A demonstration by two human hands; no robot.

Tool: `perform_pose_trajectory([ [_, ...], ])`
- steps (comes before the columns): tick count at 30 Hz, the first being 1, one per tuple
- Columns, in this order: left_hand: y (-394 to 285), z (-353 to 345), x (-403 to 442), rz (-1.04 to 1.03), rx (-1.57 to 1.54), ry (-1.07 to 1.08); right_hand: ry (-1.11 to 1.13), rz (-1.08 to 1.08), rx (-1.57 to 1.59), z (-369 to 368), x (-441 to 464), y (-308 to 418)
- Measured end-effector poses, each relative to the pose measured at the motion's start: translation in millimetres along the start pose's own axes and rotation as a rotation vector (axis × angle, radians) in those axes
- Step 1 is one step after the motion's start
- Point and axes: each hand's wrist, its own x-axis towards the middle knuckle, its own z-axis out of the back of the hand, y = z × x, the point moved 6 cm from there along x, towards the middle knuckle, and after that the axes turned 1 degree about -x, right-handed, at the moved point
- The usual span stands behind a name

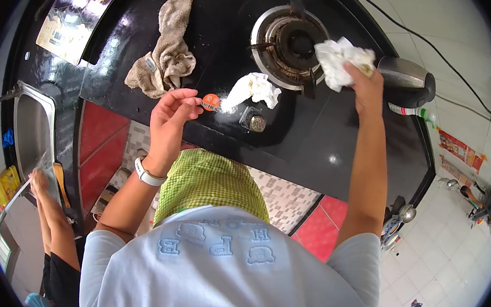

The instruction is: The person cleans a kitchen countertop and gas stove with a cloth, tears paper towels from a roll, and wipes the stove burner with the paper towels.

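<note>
Right hand is gripping a crumpled white cloth, its longer axis running nine to three o'clock, loose folds spilling toward ten! It's at the three o'clock rim of the burner; touching or above, can't tell. Left hand, half open, nothing seen in it, fingers pointing to two, right beside the orange sticker. Farther out on the black desk, a second white cloth stretches eight to two, knob at its six. Brown towel, eleven o'clock, lies twelve to six, bunched at six!
</note>
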Motion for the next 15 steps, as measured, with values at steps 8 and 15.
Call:
perform_pose_trajectory([
  [8,4.2,-9.9,-15.2,-0.035,-0.070,0.000,0.211,0.486,-0.935,-146.3,42.4,35.3],
  [15,11.5,1.5,-26.6,-0.053,-0.155,-0.047,0.502,0.379,-1.324,-199.0,47.1,26.6],
])
